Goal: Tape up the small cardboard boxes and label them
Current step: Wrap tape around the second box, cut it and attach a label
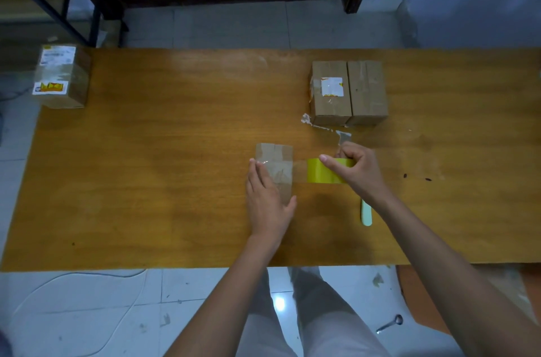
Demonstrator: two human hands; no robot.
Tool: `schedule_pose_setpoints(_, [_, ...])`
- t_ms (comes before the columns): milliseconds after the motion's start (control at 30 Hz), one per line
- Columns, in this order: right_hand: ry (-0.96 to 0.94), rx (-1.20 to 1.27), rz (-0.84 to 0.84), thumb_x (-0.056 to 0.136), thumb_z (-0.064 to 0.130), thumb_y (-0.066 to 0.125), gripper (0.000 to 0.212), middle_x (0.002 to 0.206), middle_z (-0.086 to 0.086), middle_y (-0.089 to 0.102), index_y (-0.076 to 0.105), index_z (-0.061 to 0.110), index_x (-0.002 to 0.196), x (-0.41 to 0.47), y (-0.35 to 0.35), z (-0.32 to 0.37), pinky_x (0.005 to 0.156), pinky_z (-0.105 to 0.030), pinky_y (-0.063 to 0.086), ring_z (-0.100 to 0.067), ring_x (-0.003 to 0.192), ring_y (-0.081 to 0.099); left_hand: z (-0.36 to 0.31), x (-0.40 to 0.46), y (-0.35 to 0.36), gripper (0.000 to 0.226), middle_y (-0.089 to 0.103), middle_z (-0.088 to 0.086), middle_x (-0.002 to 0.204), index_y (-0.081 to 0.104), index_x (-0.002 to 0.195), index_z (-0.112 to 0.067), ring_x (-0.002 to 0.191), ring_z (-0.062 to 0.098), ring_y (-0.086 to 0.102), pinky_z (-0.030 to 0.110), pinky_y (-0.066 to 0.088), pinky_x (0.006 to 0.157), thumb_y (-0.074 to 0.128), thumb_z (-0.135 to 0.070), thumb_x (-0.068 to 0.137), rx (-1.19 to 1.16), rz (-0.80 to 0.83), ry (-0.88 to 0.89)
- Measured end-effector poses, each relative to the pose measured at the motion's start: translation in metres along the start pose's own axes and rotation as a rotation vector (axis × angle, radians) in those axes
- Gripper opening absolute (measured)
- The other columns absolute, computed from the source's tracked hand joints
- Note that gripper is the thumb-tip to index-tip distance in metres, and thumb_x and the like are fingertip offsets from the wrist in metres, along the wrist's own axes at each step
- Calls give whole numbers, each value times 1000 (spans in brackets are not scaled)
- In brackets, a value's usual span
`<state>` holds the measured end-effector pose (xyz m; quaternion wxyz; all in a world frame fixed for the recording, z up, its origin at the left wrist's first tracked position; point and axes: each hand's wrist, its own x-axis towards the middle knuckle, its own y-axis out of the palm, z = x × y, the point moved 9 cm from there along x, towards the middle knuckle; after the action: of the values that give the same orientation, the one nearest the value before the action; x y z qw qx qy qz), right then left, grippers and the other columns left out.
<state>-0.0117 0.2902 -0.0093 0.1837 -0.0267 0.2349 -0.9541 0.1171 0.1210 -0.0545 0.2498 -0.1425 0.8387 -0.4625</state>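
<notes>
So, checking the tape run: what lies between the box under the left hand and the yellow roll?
Head view: a short strip of clear tape joins box and roll.

A long orange-brown wooden table [146, 181] carries a small cardboard box [273, 156] under the left hand [268, 201], a yellow tape roll [322, 173] in the right hand [355, 170], two boxes [348, 93] beyond it, a pale stick [366, 216] behind its wrist, and a labelled box [63, 75] far left.
</notes>
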Motion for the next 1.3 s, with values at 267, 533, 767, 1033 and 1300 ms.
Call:
schedule_pose_setpoints(267, [102, -14, -50, 81, 35, 74, 51, 57, -6, 36, 37, 12, 54, -4, 0, -26, 54, -33, 29, -13, 55, 34, 1, 4, 6, 103, -4, 13, 162, 2, 156, -15, 148, 31, 7, 38, 21, 118, 62, -56, 84, 116, 13, 24])
schedule_pose_setpoints(533, [80, -39, -47, 83, 39, 72, 47, 57, -1, 41, 41, 18, 55, -9, 2, -22, 53, -36, 33, -11, 55, 38, 5, 7, 12, 110, -6, 10, 162, -2, 156, -19, 148, 33, 8, 41, 22, 117, 63, -62, 78, 159, 56, 19])
schedule_pose_setpoints(767, [55, -89, -38, 81, 47, 70, 53, 59, -14, 44, 43, 8, 56, -12, 6, -12, 52, -39, 32, -14, 57, 36, 11, 30, -36, 70, 38, 14, 149, 37, 143, -8, 136, 31, 35, 44, 36, 109, 49, -55, 91, -18, -185, 13])
schedule_pose_setpoints(1033, [46, -67, -50, 77, 61, 65, 51, 60, 7, 36, 35, 25, 56, -15, 1, -16, 53, -33, 29, -9, 56, 34, -30, 70, 3, 61, 36, 13, 153, 41, 145, -14, 134, 35, 37, 47, 35, 104, 32, -51, 98, 289, -127, 106])
schedule_pose_setpoints(1300, [59, -237, 184, 55, 74, 74, 55, 83, 17, 45, 45, 36, 81, -26, 15, -30, 60, -15, 30, 3, 74, 44, -21, 74, 7, 97, 39, 13, 143, 44, 136, -15, 110, 37, 48, 40, 51, 76, 32, -88, 74, 347, -95, 61])
